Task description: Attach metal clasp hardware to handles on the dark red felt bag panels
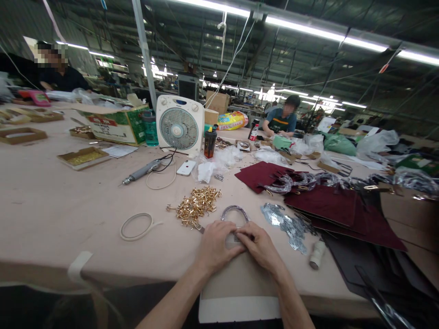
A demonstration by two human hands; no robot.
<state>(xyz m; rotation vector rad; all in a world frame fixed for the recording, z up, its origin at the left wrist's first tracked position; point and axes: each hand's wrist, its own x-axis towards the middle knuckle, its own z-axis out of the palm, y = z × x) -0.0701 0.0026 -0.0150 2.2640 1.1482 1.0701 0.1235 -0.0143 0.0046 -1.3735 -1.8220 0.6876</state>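
Over pinkish cloth (103,196), near right of the gold fittings (197,205), a beige panel (238,279) lies beneath left hand (217,244) and right hand (259,244), grip unclear from here.

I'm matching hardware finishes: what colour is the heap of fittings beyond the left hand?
The heap of fittings is shiny gold, seen best in the head view.

Tbl (65,205) w/ gold pcs (198,204), fan (180,124)

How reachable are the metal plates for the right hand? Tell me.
Probably yes: the metal plates lie close to the right hand, with only bare table between, though it would first have to leave the panel.
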